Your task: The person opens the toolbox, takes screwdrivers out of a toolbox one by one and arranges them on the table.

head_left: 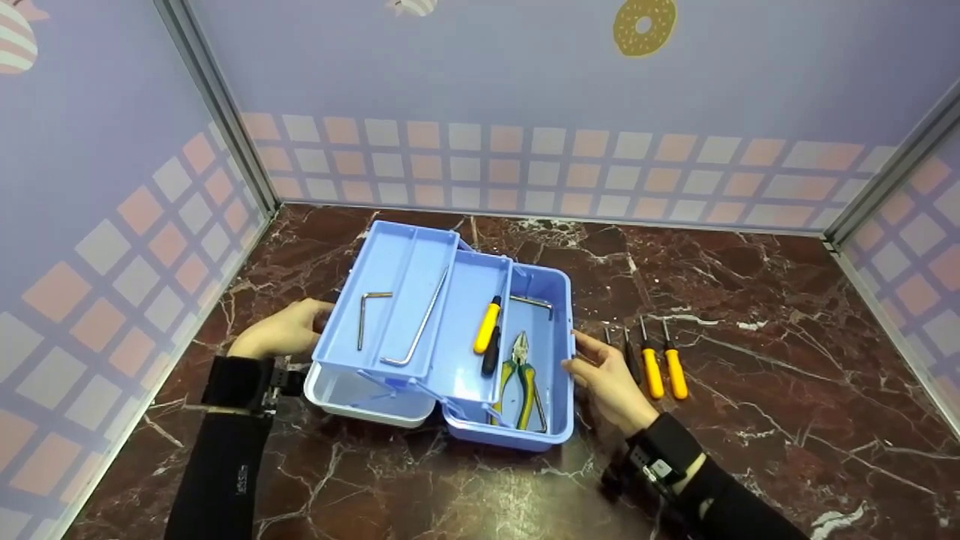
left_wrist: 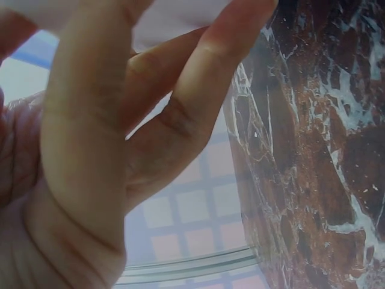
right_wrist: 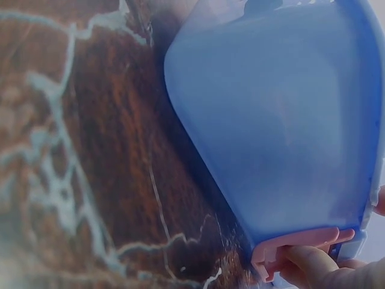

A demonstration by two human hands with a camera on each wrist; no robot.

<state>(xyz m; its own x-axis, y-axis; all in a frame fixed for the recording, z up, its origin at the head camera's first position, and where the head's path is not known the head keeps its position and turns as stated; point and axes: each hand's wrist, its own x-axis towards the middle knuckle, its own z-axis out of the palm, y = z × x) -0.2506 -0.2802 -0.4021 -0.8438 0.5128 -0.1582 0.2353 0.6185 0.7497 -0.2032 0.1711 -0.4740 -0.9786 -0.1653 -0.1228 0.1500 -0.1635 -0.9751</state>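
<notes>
A blue toolbox [head_left: 510, 441] stands opened out, its stepped trays raised over the pale lid [head_left: 367, 405]. My left hand [head_left: 281, 330] holds the lid side, fingertips partly hidden behind it. At the opposite side, my right hand [head_left: 611, 382] grips the box by its pink latch [right_wrist: 292, 244], thumb on the latch. Two hex keys, one short [head_left: 361, 322] and one long [head_left: 424, 322], lie in the upper tray. The lower tray has a yellow-handled screwdriver [head_left: 487, 326] beside a black-handled one [head_left: 491, 356]. Green-handled pliers [head_left: 527, 390] and more hex keys lie in the bottom bin.
On the dark marbled table [head_left: 750, 420], right of the box, lie two yellow-handled screwdrivers [head_left: 652, 373] and two darker slim tools [head_left: 632, 361], partly behind my right hand. Patterned panels [head_left: 525, 75] wall in the back and both sides.
</notes>
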